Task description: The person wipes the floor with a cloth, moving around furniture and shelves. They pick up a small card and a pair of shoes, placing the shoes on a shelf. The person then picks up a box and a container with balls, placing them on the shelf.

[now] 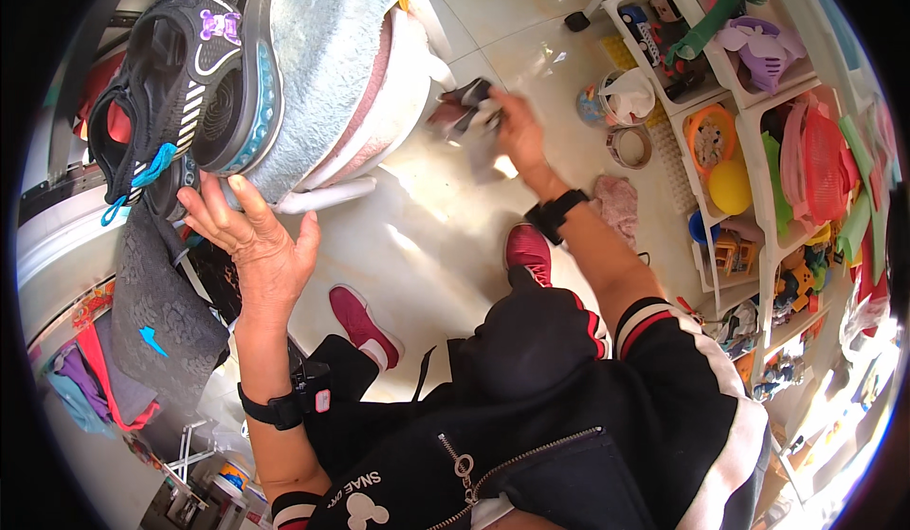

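My left hand [259,249] is raised with its fingers spread, fingertips at the lower edge of a black sneaker [227,103]. This sneaker has a blue-tinted sole and a purple bear-shaped ornament. Whether the fingers press on it is hard to tell. The sneakers are beside a round seat covered in pale blue plush [323,53], with pink padding under it. In my right hand [520,132] is a crumpled dark and light cloth [466,114], blurred by motion, held over the tiled floor to the right of the seat.
A white shelf unit [743,125] with toys stands at right. Before it are a tub with white tissue [629,96], a tape roll [629,147] and a pink cloth [616,206]. Grey fabric [167,317] hangs at left. My feet wear red shoes [364,324].
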`<state>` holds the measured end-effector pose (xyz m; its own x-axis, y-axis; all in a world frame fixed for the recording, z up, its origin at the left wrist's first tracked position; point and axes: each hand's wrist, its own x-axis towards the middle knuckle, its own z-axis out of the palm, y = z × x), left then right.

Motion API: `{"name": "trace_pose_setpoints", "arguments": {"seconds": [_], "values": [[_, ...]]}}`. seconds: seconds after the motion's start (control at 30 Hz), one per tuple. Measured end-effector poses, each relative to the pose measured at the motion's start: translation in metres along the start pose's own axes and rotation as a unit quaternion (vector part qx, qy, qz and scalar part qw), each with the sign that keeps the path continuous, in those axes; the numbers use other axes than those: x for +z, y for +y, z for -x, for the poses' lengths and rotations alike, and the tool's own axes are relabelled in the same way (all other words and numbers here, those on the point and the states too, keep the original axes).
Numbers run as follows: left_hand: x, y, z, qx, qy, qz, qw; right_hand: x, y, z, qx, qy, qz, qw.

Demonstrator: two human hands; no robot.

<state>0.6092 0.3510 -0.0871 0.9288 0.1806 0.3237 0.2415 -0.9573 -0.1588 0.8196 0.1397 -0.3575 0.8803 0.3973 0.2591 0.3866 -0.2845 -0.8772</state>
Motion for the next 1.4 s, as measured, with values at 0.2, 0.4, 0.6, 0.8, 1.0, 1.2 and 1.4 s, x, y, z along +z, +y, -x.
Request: {"name": "trace_pose_setpoints", "arguments": {"seconds": [0.2, 0.4, 0.6, 0.8, 1.0, 1.2, 1.4], "values": [[0.0, 0.001, 0.0, -0.002, -0.006, -0.007, 1.0, -0.03, 0.074, -0.092, 0.018, 0.044, 0.344, 0.938], [0.001, 0.001, 0.0, -0.004, -0.01, 0.006, 1.0, 0.011, 0.085, -0.039, -0.037, -0.13, 0.408, 0.903], [-0.001, -0.001, 0.0, 0.002, -0.011, 0.019, 1.0, 0.045, 0.008, 0.064, 0.096, -0.239, 0.059, 0.964], [-0.004, -0.001, 0.001, 0.005, -0.026, 0.016, 1.0, 0.079, -0.053, 0.038, -0.049, -0.095, -0.019, 0.994], [-0.002, -0.004, 0.001, 0.013, -0.023, 0.022, 0.999, 0.155, -0.02, -0.043, -0.059, -0.026, 0.071, 0.995], [-0.004, -0.006, 0.001, 0.021, -0.047, 0.03, 0.998, 0.181, 0.024, -0.051, -0.108, -0.126, 0.166, 0.972], [-0.008, -0.005, 0.001, 0.024, -0.078, 0.009, 0.997, 0.216, -0.001, -0.036, -0.238, -0.2, 0.163, 0.936]]}}
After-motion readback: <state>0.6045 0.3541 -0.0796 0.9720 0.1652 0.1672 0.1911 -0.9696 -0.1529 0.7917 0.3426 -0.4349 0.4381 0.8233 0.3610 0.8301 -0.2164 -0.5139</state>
